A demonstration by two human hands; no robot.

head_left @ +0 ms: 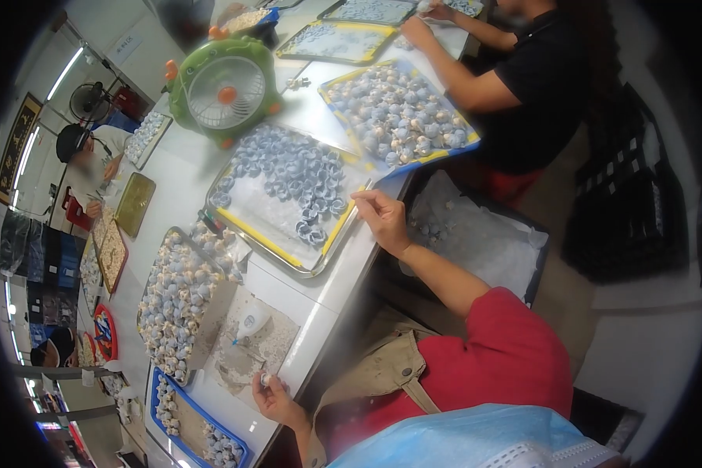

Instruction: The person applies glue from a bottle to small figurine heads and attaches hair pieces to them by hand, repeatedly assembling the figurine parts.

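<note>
My left hand [279,402] pinches a small whitish piece [266,380] beside a speckled, residue-covered board [277,343]. On that board stands a white bottle [251,321] with a thin blue tip. My right hand [382,221] is at the near edge of a metal tray [312,271] with yellow tape, its thumb and fingertips together; anything between them is too small to name. Many loose blue-grey cup-shaped pieces [288,168] lie in this tray. Beyond the board, another tray holds many round blue-grey and cream pieces [175,292].
A green fan [225,92] stands behind the metal tray. Beside it are a full tray of pieces [405,113] and a co-worker in black [538,86]. A blue tray [195,417] lies near my left hand. A lined bin [476,234] is below the table edge. Another person [93,160] sits opposite.
</note>
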